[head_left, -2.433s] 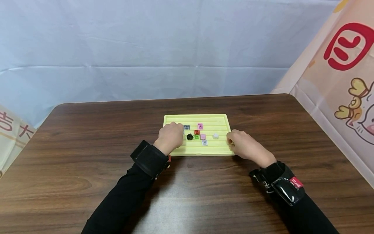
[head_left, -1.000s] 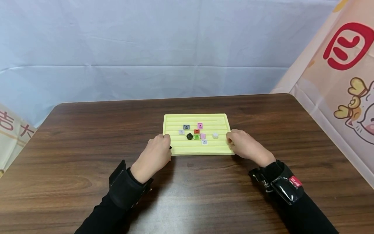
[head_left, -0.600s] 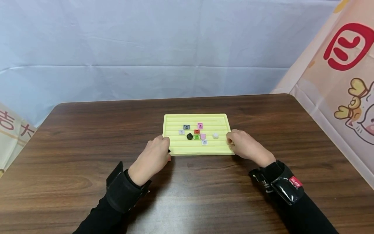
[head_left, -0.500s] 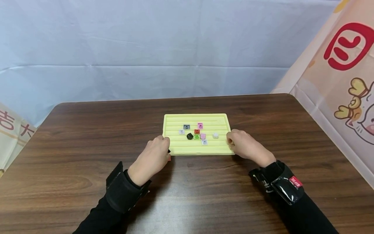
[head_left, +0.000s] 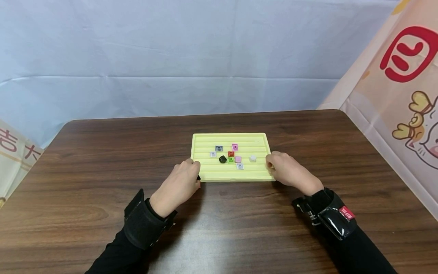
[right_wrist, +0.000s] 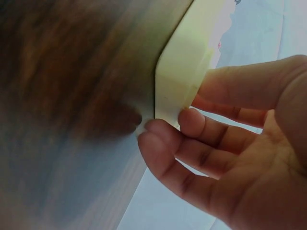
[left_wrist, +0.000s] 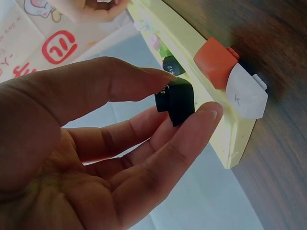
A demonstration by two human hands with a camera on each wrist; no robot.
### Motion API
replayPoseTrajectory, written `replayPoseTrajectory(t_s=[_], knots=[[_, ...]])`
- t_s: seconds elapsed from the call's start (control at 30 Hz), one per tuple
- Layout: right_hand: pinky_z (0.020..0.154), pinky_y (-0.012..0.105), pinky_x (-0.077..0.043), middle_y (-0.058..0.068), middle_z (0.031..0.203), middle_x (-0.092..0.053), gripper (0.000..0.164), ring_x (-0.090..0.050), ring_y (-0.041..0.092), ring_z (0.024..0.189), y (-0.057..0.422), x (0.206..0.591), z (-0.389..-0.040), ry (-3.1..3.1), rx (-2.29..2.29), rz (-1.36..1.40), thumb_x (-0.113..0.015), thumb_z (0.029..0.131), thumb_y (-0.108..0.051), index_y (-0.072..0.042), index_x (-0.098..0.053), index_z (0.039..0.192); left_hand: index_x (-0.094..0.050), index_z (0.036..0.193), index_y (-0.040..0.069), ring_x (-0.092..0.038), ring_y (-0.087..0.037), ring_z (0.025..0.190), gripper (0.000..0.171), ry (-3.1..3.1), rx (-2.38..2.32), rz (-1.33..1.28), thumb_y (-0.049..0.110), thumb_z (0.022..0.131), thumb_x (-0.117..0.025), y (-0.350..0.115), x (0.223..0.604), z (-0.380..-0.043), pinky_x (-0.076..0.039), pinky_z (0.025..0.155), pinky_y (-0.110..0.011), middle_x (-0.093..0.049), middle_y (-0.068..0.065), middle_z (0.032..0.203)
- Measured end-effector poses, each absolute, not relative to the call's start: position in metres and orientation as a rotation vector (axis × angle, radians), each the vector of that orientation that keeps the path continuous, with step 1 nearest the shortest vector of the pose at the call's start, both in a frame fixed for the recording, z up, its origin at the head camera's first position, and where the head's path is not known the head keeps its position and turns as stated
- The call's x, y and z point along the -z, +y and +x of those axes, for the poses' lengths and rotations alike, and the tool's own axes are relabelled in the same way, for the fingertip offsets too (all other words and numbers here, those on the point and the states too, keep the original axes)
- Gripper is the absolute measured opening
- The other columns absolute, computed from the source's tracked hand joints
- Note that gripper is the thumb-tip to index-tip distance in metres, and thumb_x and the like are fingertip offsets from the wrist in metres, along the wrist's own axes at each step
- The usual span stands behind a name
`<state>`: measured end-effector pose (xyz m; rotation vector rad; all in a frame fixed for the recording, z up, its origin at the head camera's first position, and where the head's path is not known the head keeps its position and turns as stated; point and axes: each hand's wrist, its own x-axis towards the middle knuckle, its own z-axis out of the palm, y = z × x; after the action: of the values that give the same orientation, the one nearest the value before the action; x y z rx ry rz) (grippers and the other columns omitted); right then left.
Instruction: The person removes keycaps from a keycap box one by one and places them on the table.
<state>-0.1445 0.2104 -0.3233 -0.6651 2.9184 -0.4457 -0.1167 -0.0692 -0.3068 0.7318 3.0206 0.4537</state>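
Observation:
My left hand [head_left: 178, 183] is at the front left corner of a pale yellow ridged tray [head_left: 251, 139]. In the left wrist view its thumb and a finger pinch a black keycap [left_wrist: 181, 103]. Just outside the tray wall there, an orange keycap [left_wrist: 214, 63] and a white keycap marked K [left_wrist: 247, 96] lie side by side, mostly hidden by the hand in the head view. With curled fingers my right hand [head_left: 291, 173] holds the tray's right edge near its front corner. On the tray lie several keycaps, among them a black one [head_left: 222, 159] and a white one [head_left: 252, 158].
Loose on the tray are also a red keycap [head_left: 230, 153], a green keycap [head_left: 230, 160], two pink ones and several grey or pale ones. The tray rests on a brown wooden table [head_left: 232, 228]. A pale blue cloth [head_left: 171, 57] hangs behind.
From above the tray's left part, my left hand has come back to its front left corner, uncovering a pale keycap. It has stayed nearly still this last half second. The right hand has not moved.

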Motion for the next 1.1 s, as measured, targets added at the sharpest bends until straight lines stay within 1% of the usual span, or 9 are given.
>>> replayPoseTrajectory(t_s=[0.2,0.43,0.5,0.73,0.9,0.97,1.1], knots=[[0.057,0.031,-0.032,0.005,0.073,-0.043,0.014,-0.036,0.018,0.064,0.2104,0.3229,-0.1443,2.912,0.447,-0.656,-0.054,0.085,0.009,-0.003,-0.052,0.078,-0.054,0.074,-0.002,-0.043,-0.018,0.056,0.014,3.014,-0.456,0.758,-0.008,0.072,-0.066,-0.069,0.3071,-0.1154,-0.036,0.05,-0.028,-0.043,-0.008,0.067],[0.056,0.03,-0.032,0.006,0.073,-0.042,0.013,-0.037,0.018,0.064,0.2104,0.3236,-0.1447,2.907,0.444,-0.654,-0.055,0.085,0.008,-0.002,-0.051,0.078,-0.056,0.076,-0.002,-0.035,-0.015,0.054,0.011,2.998,-0.463,0.769,-0.011,0.073,-0.06,-0.0685,0.3053,-0.1125,-0.03,0.048,-0.026,-0.04,-0.008,0.066],[0.056,0.03,-0.032,0.006,0.073,-0.042,0.013,-0.037,0.018,0.064,0.2105,0.324,-0.145,2.907,0.442,-0.652,-0.055,0.085,0.008,-0.002,-0.051,0.078,-0.057,0.076,-0.002,-0.035,-0.015,0.053,0.011,3.005,-0.454,0.795,-0.012,0.073,-0.059,-0.0683,0.305,-0.1118,-0.03,0.048,-0.026,-0.04,-0.007,0.065],[0.057,0.03,-0.031,0.005,0.073,-0.042,0.013,-0.037,0.018,0.064,0.2107,0.3241,-0.1448,2.915,0.442,-0.658,-0.054,0.085,0.009,-0.002,-0.051,0.078,-0.056,0.071,0.0,-0.04,-0.016,0.053,0.015,3.043,-0.42,0.912,-0.015,0.072,-0.056,-0.0674,0.3054,-0.1107,-0.034,0.048,-0.027,-0.041,-0.007,0.063],[0.057,0.031,-0.031,0.006,0.073,-0.042,0.013,-0.037,0.018,0.064,0.211,0.3249,-0.1453,2.916,0.438,-0.657,-0.055,0.085,0.008,-0.002,-0.051,0.079,-0.058,0.071,0.0,-0.043,-0.017,0.054,0.017,3.038,-0.423,0.967,-0.016,0.078,-0.056,-0.066,0.3063,-0.1115,-0.037,0.049,-0.027,-0.044,-0.008,0.065],[0.057,0.03,-0.032,0.006,0.073,-0.042,0.012,-0.037,0.018,0.064,0.2106,0.3242,-0.1447,2.916,0.432,-0.656,-0.055,0.084,0.008,-0.002,-0.052,0.079,-0.06,0.073,0.0,-0.044,-0.017,0.055,0.016,3.029,-0.426,0.974,-0.015,0.079,-0.057,-0.0656,0.3065,-0.1118,-0.037,0.05,-0.026,-0.045,-0.007,0.065],[0.056,0.03,-0.031,0.005,0.073,-0.042,0.012,-0.037,0.018,0.064,0.2099,0.3226,-0.1435,2.915,0.435,-0.658,-0.056,0.085,0.007,-0.002,-0.052,0.079,-0.063,0.075,0.002,-0.048,-0.018,0.059,0.012,3.029,-0.392,0.983,-0.01,0.077,-0.065,-0.0653,0.3066,-0.1114,-0.04,0.053,-0.026,-0.048,-0.007,0.067]])
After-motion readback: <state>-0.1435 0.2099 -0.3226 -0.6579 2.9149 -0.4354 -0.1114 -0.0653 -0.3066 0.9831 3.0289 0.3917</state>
